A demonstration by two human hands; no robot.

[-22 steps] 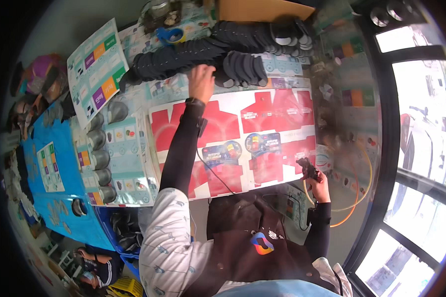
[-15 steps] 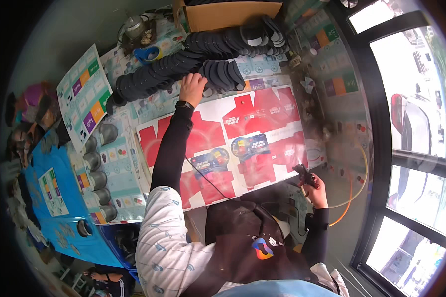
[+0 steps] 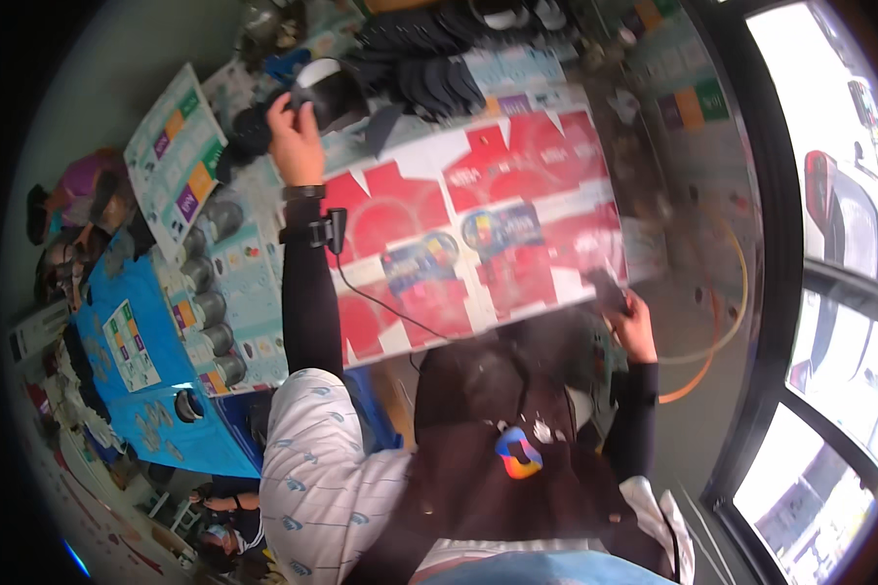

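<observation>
My left hand (image 3: 296, 144) reaches to the far left of the red printed sheet. Its thumb and fingers pinch a black curved piece (image 3: 338, 97), tilted up and smeared by motion. A row of similar dark curved pieces (image 3: 434, 86) lies behind it. Low on the right, my right hand (image 3: 636, 330) is closed around a small dark tool (image 3: 610, 292), too blurred to name exactly. That tool is over the near right corner of the red and white printed sheet (image 3: 390, 210). A pale hose (image 3: 737, 292) loops beside this hand.
Grey domed pieces (image 3: 210, 304) line the left of the table. A blue-covered table (image 3: 156, 390) with flat pieces stands farther left, with people beyond it. A printed board (image 3: 178, 161) leans at the back left. Black-framed windows (image 3: 751, 390) rise on the right.
My left hand has moved left from the row, with a black curved piece now raised in it. The right hand still grips the dark tool. The whole view has shifted.
</observation>
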